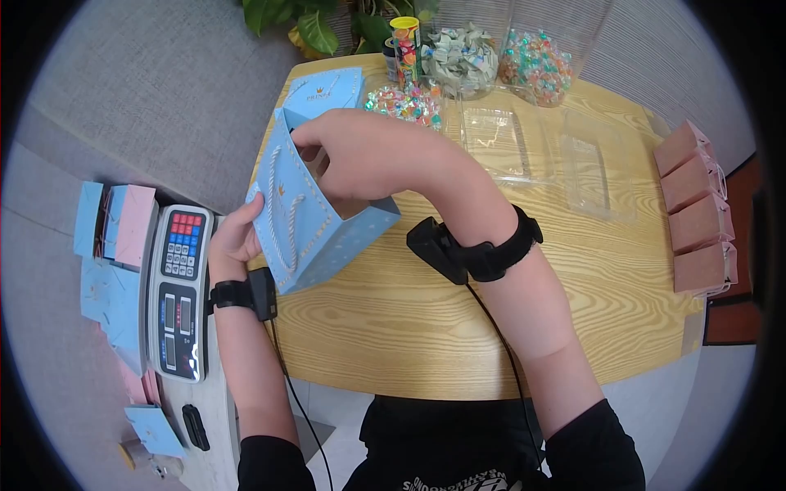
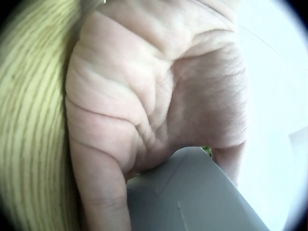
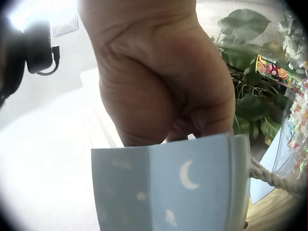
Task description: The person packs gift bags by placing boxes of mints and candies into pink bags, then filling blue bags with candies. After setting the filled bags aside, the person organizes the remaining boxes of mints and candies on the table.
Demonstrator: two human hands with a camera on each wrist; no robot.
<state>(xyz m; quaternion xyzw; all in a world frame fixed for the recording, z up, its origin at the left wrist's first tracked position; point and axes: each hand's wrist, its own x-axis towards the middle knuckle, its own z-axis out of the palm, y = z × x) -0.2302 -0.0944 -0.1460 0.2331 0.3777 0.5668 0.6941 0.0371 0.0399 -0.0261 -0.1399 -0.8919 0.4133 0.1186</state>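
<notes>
A light-blue paper gift bag (image 1: 344,245) with white rope handles stands tilted over the left part of the table. My left hand (image 1: 233,236) grips its side, the thumb on the printed face and the other fingers hidden around it; in the left wrist view the bag's corner (image 2: 178,192) sits between thumb and fingers. From above, my right hand (image 1: 356,155) reaches into the bag's mouth. The right wrist view shows the bag wall (image 3: 190,187), with a moon print, hiding the right fingertips, so I cannot tell what they hold.
Behind the bag lie another blue bag (image 1: 327,92) and wrapped candies (image 1: 405,106). Clear plastic boxes (image 1: 495,143), a candy tube (image 1: 405,49) and filled clear containers (image 1: 536,69) stand farther back. Pink bags (image 1: 692,217) line the right edge; a scale (image 1: 180,286) stands left.
</notes>
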